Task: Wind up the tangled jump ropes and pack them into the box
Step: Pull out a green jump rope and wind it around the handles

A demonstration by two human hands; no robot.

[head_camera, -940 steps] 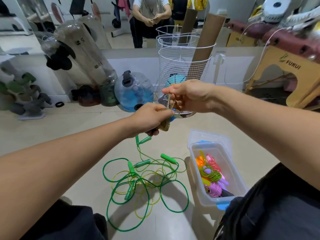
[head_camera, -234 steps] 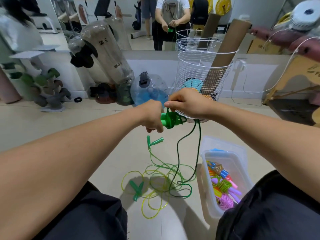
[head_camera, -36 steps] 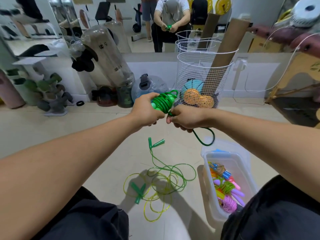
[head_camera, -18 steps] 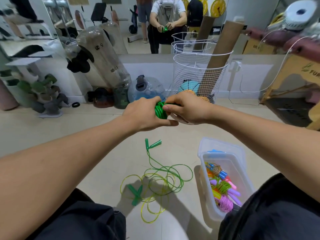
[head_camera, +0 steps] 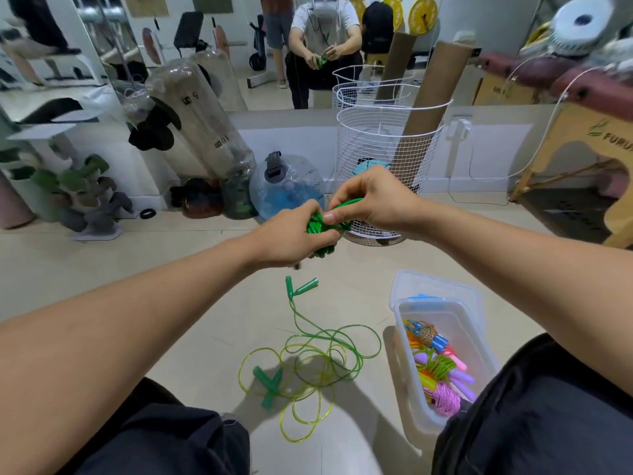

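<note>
Gym floor: left hand (head_camera: 291,234) grips wound green rope bundle (head_camera: 320,228), right hand (head_camera: 370,200) pinches its last loop; next, likely tuck end, drop into box (head_camera: 407,354) near right.

Bright, fisheye-warped; edges perhaps blurred.

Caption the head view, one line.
Both hands grip a wound green rope; more rope on floor beside box.

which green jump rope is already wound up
The dark green jump rope bundled between both hands; the pale yellow-green ropes lie loose and tangled on the floor.
</note>
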